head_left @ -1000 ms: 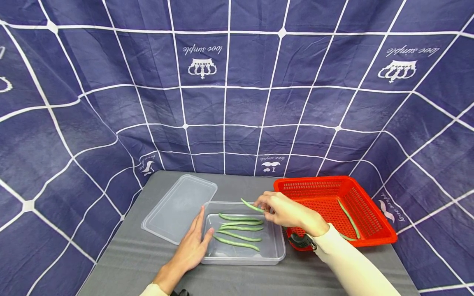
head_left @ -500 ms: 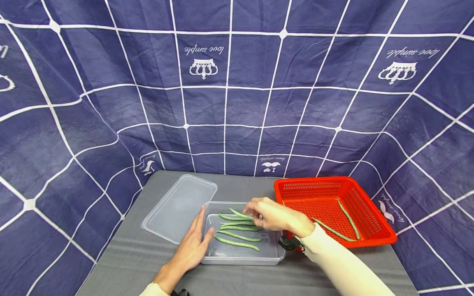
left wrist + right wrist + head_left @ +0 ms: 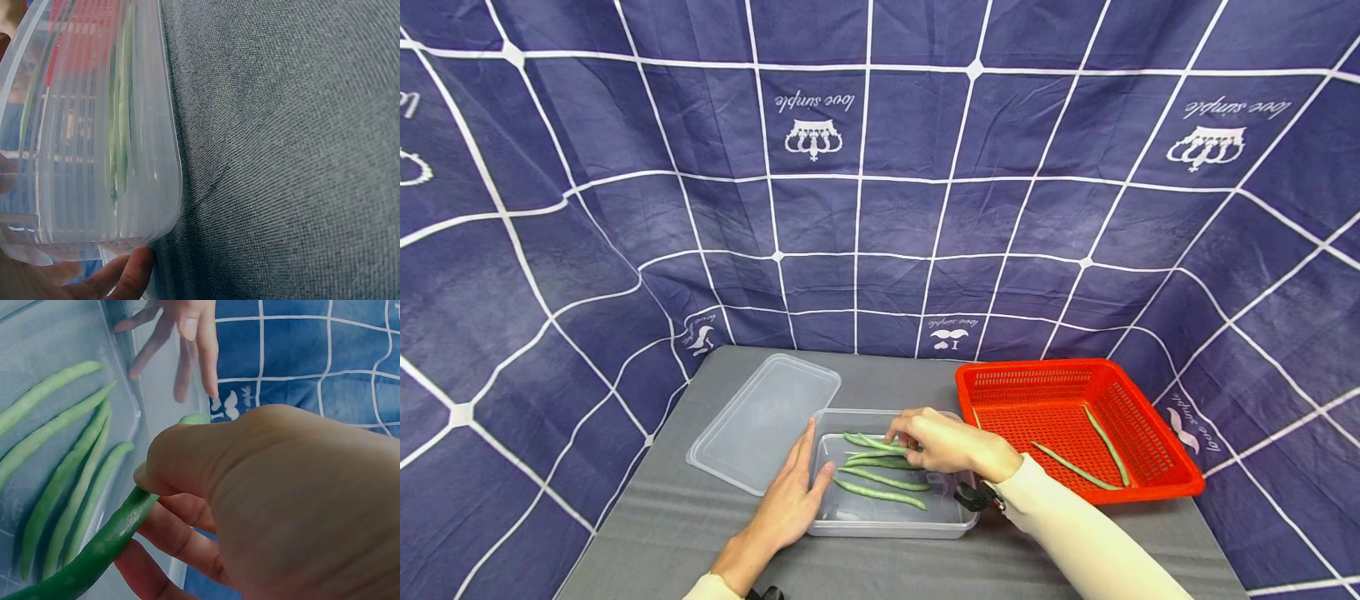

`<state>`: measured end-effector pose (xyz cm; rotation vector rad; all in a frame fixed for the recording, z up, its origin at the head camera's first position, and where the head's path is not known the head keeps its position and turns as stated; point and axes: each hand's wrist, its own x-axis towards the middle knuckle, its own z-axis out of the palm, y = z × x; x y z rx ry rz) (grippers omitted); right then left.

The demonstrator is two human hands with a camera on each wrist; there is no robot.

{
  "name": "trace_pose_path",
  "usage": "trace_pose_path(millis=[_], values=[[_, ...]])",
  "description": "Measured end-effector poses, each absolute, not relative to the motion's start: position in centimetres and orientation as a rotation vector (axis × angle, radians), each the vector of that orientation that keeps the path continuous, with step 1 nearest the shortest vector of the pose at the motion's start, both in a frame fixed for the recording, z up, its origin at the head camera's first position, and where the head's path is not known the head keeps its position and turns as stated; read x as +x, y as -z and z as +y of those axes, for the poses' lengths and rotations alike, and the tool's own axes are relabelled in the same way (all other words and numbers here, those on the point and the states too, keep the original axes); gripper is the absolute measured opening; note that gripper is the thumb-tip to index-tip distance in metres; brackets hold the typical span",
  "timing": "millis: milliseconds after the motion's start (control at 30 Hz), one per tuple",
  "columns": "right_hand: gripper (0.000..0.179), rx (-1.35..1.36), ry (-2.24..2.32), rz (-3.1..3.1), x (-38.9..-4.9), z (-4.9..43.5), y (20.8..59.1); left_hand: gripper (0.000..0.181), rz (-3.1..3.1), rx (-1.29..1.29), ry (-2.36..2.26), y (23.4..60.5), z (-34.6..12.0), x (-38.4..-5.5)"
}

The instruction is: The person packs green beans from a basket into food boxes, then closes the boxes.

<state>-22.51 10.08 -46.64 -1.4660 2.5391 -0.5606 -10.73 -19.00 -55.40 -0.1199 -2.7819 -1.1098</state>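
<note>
1. Here is the right hand [image 3: 942, 442], and it is grasping a green bean [image 3: 103, 550], thumb and curled fingers pinching it around its length.
2. That bean is hanging inside the plastic box [image 3: 887, 530], towards its far side, its tip crossing in front of the farthest bean; whether the two are touching, I'm not able to tell.
3. Over on the box's left, the left hand [image 3: 788, 504] is resting against the wall, fingers lying straight along the outside, thumb showing at the rim; it is steadily clasping nothing, simply touching.
4. Five more beans [image 3: 65, 472] are lying on the box floor, roughly side by side, the right hand partly covering some of them from above.
5. To the right of the box, the red basket [image 3: 1030, 383] is sitting close by, and two long beans [image 3: 1075, 467] are lying well in view inside it; a thin green sliver [image 3: 976, 418] is peeking out by its near-box wall.
6. To the left of the box and a little behind, the clear lid [image 3: 767, 425] is lying flat.
7. Everything is resting on a grey cloth [image 3: 887, 571], and behind the box a blue curtain [image 3: 895, 212] with white lines is hanging.
</note>
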Motion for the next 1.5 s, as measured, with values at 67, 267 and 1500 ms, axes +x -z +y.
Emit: trace_pose_path(millis=[67,267,1500], values=[[0.034,-1.467,0.571,2.525,-22.5,10.0,46.8,0.082,-2.787,-0.12,1.114,55.4,-19.0,-10.7],[0.034,-1.457,0.564,2.52,-22.5,9.8,47.2,0.081,-2.786,-0.129,1.117,55.2,-18.9,-10.7],[0.035,-1.428,0.585,2.581,-22.2,10.5,47.0,0.082,-2.794,-0.109,1.124,55.2,-19.0,-10.5]])
